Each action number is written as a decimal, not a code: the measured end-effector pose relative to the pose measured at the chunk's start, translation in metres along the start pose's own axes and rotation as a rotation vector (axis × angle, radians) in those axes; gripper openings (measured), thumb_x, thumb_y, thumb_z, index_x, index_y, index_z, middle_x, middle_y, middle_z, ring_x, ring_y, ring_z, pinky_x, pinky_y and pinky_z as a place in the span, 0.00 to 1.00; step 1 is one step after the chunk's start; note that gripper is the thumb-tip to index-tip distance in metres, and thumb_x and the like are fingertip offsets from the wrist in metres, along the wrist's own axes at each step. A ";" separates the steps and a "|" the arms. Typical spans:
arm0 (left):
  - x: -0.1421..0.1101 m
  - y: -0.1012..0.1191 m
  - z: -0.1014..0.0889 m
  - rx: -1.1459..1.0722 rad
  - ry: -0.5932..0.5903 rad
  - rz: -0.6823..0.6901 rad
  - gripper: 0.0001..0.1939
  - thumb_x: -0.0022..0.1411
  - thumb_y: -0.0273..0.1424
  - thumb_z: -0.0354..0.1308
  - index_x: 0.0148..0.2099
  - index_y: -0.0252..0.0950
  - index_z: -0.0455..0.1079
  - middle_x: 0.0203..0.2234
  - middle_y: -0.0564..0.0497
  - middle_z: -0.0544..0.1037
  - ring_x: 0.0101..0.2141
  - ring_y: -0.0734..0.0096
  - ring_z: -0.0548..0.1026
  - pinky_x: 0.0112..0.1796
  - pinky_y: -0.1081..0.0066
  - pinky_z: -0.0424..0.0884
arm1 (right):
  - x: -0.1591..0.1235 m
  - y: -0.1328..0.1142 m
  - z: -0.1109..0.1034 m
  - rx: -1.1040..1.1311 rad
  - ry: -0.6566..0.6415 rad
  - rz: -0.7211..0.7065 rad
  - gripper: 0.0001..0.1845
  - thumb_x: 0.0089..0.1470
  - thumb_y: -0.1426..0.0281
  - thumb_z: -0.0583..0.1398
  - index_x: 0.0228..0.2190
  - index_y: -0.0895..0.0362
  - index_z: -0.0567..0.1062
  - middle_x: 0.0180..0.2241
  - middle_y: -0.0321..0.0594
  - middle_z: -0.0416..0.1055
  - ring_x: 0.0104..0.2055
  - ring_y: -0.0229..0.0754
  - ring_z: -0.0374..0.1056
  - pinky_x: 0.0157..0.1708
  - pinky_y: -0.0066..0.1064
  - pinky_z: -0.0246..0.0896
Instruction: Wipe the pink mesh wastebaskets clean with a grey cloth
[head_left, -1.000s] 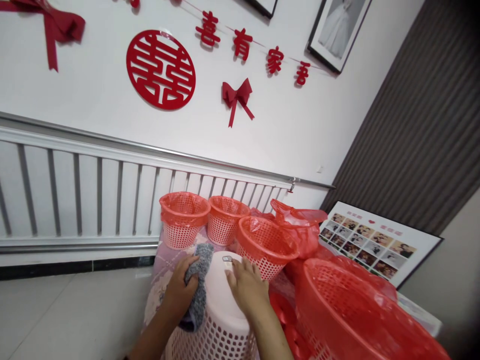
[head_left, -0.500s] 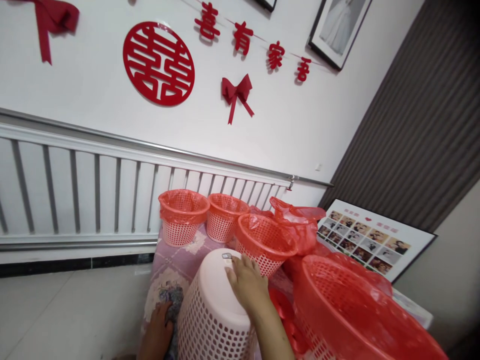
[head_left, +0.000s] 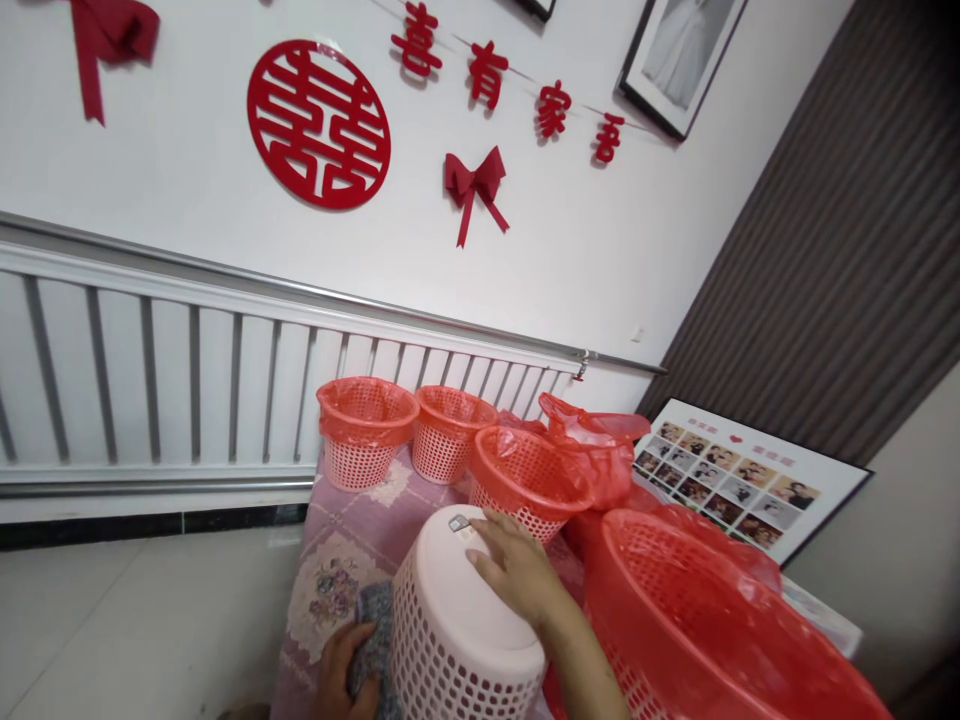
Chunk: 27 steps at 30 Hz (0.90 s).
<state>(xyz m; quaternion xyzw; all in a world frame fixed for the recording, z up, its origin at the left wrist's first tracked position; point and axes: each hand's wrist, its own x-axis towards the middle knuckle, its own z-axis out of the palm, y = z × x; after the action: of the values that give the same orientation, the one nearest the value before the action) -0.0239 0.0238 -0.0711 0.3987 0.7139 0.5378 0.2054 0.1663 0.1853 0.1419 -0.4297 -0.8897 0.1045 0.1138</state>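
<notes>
A pale pink perforated waste basket stands upside down on the table, its solid base facing up with a small label near the far edge. My right hand rests across this base with its fingers apart and laid flat on it. My left hand has curled fingers on a grey cloth, which touches the basket's left side. Part of the left hand is cut off by the lower frame edge. A similar basket with a red bag liner stands just beyond my right hand.
Two more lined baskets stand at the back of the table, covered by a purple floral cloth. At right are a large red-lined basket and loose red bags. Behind them leans a photo board; a radiator lines the wall.
The upturned basket has shifted right and tilted a little, with my right hand moving along on its base. My left hand and the grey cloth have also moved right.
</notes>
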 end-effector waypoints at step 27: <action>0.040 -0.031 0.011 0.118 -0.083 -0.254 0.30 0.49 0.22 0.49 0.56 0.25 0.66 0.57 0.34 0.70 0.60 0.57 0.67 0.64 0.63 0.56 | 0.001 0.000 0.003 0.006 0.041 0.017 0.31 0.59 0.56 0.56 0.60 0.55 0.69 0.65 0.48 0.60 0.67 0.53 0.54 0.65 0.47 0.48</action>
<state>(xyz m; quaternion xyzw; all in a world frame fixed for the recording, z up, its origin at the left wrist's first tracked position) -0.0507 0.0591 -0.0979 0.3383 0.7800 0.4475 0.2772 0.1643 0.1858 0.1388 -0.4387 -0.8832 0.0995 0.1324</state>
